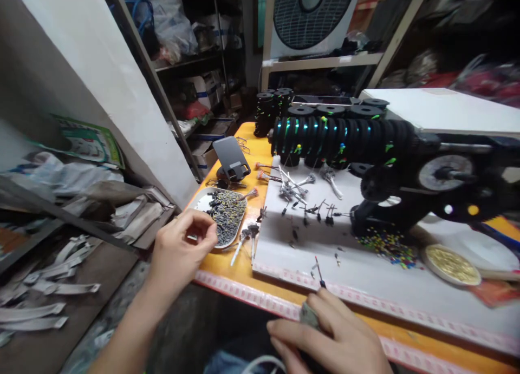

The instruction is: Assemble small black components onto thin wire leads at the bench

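My left hand (184, 244) is over the near left edge of a white tray (240, 230) full of small dark and yellowish pieces. Its thumb and index fingertips are pressed together; whatever lies between them is too small to make out. At the board's front edge is my right hand (325, 330), fingers curled, with a greyish-green lump (309, 315) against the index finger. A thin dark piece with a reddish tip (319, 271) stands out just beyond its fingertips. Small black stemmed parts (319, 217) lie scattered on the white board (276, 249).
A black machine (406, 174) with a ribbed roller fills the right side. Near it are colourful beads (390, 247) and a dish of gold pieces (453, 264). A phone stand (231, 157) rises behind the tray. Shelves and a fan (312, 17) are at the back.
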The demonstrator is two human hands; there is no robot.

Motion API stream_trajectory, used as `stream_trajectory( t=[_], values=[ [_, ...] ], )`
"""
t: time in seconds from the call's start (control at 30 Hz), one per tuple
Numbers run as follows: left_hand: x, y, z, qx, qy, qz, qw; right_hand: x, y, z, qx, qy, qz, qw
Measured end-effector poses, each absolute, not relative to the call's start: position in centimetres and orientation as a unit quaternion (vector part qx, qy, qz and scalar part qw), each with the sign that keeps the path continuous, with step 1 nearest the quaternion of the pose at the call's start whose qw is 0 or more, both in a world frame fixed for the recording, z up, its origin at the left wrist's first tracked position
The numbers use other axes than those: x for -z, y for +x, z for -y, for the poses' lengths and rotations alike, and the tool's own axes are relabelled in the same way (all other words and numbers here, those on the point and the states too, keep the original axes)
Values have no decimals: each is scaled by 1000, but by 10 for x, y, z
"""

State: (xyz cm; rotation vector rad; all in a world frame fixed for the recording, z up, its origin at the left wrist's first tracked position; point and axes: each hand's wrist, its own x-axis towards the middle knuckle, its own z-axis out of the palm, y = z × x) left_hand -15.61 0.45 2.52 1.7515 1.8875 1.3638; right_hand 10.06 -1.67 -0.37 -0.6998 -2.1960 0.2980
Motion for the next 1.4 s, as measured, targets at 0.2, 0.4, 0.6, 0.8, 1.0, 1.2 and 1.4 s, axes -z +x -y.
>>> stream_trajectory(
  t=[0.2,0.4,0.6,0.8,1.0,1.2,1.4],
  values=[
    [-11,-88,39,-624,458,-535,340,-5,102,24,-266,-315,807,423],
    [-7,-31,60,-673,177,-386,606,-6,111,28,-427,-324,703,467],
    [-2,-17,59,-674,124,-317,656,1,107,37,-544,-327,571,521],
    [3,-14,64,-662,125,-319,666,-4,97,48,-647,-348,411,540],
    [6,-16,64,-654,142,-315,673,-2,100,47,-654,-347,412,531],
    [12,-19,66,-655,188,-309,664,1,100,46,-627,-372,418,542],
    [29,-23,65,-650,240,-281,664,-5,99,48,-700,-349,359,510]
  ],
)
